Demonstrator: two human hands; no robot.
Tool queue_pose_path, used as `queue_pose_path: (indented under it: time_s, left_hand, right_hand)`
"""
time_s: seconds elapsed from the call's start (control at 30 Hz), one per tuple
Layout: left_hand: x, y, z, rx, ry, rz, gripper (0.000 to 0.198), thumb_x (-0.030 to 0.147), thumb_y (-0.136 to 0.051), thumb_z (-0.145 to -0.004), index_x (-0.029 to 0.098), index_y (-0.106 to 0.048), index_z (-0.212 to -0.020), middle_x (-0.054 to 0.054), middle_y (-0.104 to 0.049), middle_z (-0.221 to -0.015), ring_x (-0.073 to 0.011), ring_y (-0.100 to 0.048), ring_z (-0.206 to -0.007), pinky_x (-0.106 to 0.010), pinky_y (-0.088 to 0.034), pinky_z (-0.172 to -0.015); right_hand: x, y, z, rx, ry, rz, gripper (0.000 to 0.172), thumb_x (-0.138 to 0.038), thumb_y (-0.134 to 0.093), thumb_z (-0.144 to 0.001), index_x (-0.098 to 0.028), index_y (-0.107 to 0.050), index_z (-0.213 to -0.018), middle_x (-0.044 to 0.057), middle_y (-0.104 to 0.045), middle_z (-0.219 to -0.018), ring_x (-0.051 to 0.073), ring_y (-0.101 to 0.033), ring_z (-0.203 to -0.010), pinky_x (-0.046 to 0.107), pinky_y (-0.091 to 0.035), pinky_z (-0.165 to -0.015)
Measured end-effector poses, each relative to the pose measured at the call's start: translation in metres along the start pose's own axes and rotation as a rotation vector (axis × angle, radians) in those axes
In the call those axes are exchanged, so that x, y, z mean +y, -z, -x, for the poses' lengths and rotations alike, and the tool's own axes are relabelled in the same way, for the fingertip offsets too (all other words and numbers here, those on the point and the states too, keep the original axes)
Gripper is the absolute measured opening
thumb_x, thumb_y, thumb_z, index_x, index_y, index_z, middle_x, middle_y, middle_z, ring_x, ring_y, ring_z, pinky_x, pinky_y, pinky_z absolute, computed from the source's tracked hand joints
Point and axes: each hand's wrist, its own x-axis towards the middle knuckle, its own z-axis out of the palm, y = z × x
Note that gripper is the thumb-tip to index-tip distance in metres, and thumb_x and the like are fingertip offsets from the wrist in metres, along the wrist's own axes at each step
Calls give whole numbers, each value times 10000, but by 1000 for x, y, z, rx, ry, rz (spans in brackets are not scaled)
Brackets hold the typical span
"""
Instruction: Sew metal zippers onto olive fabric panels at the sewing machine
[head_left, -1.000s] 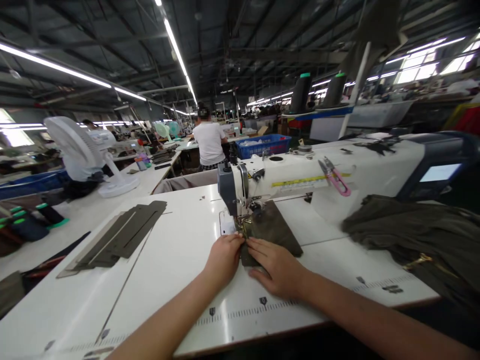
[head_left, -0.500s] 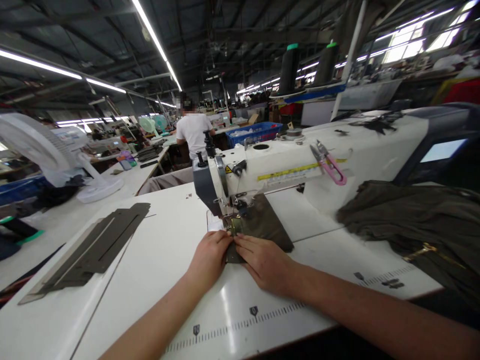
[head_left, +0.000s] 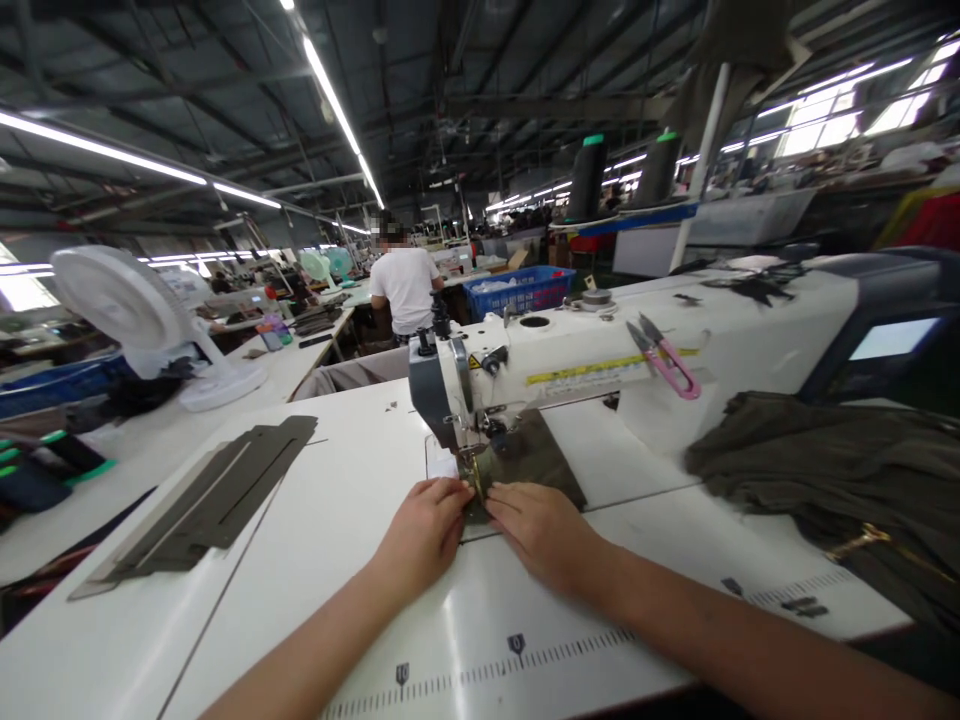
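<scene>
A dark olive fabric piece (head_left: 541,462) lies under the needle area of a white sewing machine (head_left: 600,365). Along its left part runs a narrow gold strip (head_left: 477,474) that looks like zipper teeth, passing up beneath the presser foot. My left hand (head_left: 426,528) is closed at the fabric's left edge, its fingers bent and their tips beside the gold strip. Just right of the strip, my right hand (head_left: 551,530) lies with fingers stretched out flat on the fabric. Its thumb is hidden. Fingertips of both hands are close to the presser foot.
Stacked flat olive pieces (head_left: 217,495) lie on the left of the table. Crumpled dark fabric (head_left: 817,470) with gold hardware sits at right. Pink-handled snips (head_left: 667,360) rest against the machine arm. A white fan (head_left: 124,300) stands left; a person (head_left: 405,285) works ahead.
The view has shifted, so the scene sits slightly lower and farther right. My fingertips are a little farther apart, showing more of the gold strip between them.
</scene>
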Motion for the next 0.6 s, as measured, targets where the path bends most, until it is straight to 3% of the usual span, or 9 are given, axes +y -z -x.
queue_pose_path:
  time_s: [0.07,0.2,0.3,0.37,0.43,0.5,0.6]
  left_hand:
    - [5,6,0,3,11,-32,281,114,-529,-781,167,-554,-1055,-60,-618,-1031,-198,-568,-955,-361,-445,-879]
    - [5,7,-10,36,82,-155,78,200,-586,-778,158,-589,-844,-45,-647,-800,-194,-604,-747,-338,-488,-725]
    - [5,0,-13,16,32,-169,94,145,-523,-803,158,-589,-738,-34,-630,-707,-176,-600,-673,-331,-488,-723]
    - [9,-5,-9,7,-18,-182,124,105,-487,-808,150,-596,-772,-45,-631,-731,-179,-605,-697,-336,-492,-749]
    - [14,-8,-4,20,-54,-226,157,76,-448,-817,133,-594,-810,-70,-627,-764,-191,-604,-719,-341,-506,-736]
    - [17,-10,0,35,-72,-266,178,66,-418,-827,123,-587,-823,-84,-616,-776,-197,-597,-719,-338,-521,-705]
    - [17,-10,-1,30,-73,-274,180,67,-410,-834,124,-580,-824,-79,-600,-765,-196,-586,-713,-333,-528,-696]
  right_hand:
    - [3,13,-10,-100,-89,-40,217,-144,-466,-840,-132,-680,-875,86,-689,-893,191,-635,-809,288,-474,-755]
    - [10,35,-34,-237,-186,-110,221,-232,-517,-833,-173,-693,-713,27,-690,-680,155,-634,-643,227,-451,-582]
    - [5,31,-29,-235,-171,-79,193,-190,-533,-810,-158,-696,-712,55,-697,-717,189,-647,-683,268,-480,-623]
    - [-2,17,-13,-163,-119,-19,184,-109,-518,-790,-129,-696,-830,106,-693,-892,229,-646,-828,323,-498,-734]
    - [-7,1,4,-3,-18,75,250,-44,-489,-772,-92,-674,-933,145,-655,-1017,242,-622,-929,351,-496,-811]
    - [-8,-12,13,124,58,141,278,-22,-463,-773,-69,-661,-963,158,-646,-1030,239,-619,-939,355,-504,-822]
    - [-5,-18,13,158,88,171,292,-12,-427,-782,-62,-663,-947,158,-659,-994,231,-633,-900,342,-527,-786]
